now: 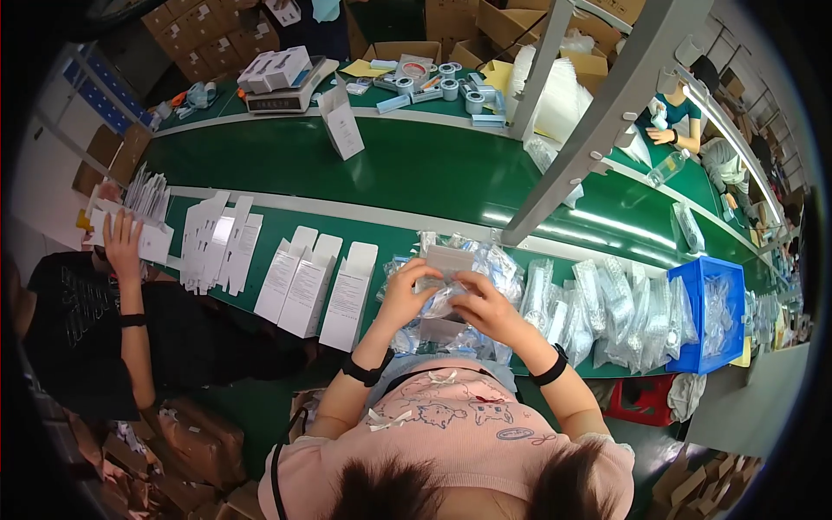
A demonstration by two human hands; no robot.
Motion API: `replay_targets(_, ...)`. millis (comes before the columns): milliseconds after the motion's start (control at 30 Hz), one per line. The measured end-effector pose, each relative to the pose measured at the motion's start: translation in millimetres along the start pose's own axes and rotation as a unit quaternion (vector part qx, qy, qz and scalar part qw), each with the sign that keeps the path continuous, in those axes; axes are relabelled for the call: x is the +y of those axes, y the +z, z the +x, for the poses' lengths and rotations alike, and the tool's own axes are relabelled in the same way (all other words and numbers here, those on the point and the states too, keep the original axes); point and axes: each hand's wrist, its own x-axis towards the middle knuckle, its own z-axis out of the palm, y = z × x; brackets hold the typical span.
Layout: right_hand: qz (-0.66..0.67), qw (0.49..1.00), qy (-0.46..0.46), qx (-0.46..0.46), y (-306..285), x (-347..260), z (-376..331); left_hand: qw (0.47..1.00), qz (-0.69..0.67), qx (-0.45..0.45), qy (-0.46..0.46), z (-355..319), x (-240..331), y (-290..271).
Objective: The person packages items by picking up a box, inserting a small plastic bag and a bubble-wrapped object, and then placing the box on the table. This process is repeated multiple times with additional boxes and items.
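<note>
The left hand [406, 290] and the right hand [487, 305] meet over the near edge of the green surface [407, 173], both closed on one small clear plastic packet [444, 279]. The left grip is narrow, fingers curled around the packet's left end; the right grip is likewise narrow, fingertips pinching its right side. The packet sits between the two hands, just above a heap of similar clear packets [494, 264], with its long axis running roughly left to right. What lies inside it is too small to tell.

To the left of the hands, three flat white cartons [316, 284] lie side by side on the surface, their long sides pointing far to near. Further left are more flattened white cartons [218, 243], and another person's hand [123, 241] rests on a stack of them.

To the right, rows of bagged clear parts [607, 308] spread toward a blue bin [732, 299] that holds more bags. On the far side stand a scale [286, 91] carrying white boxes and several tape rolls [451, 87].
</note>
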Motion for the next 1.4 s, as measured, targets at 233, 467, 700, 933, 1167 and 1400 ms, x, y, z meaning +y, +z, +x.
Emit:
replay_targets(233,-0.038,0.998,0.007,0.041,-25,3,11,0.999,0.004,0.043,-0.011,3,-17,14)
replay_targets(467,-0.103,0.994,0.013,-0.012,-42,-2,13,0.998,-0.002,0.050,-0.042,7,-21,15)
replay_targets(700,-0.070,0.995,-0.068,-0.038,-23,2,15,0.995,-0.065,0.032,-0.062,5,-23,13)
replay_targets(933,-0.050,0.994,0.014,-0.101,-5,5,3,0.996,-0.068,0.013,-0.062,2,-24,10)
replay_targets(1167,-0.174,0.974,-0.015,-0.148,-3,0,-11,0.999,-0.014,0.021,-0.025,1,-8,9)
replay_targets(1400,-0.025,0.998,0.032,-0.057,14,25,-41,0.989,0.014,-0.092,0.117,-2,1,5)
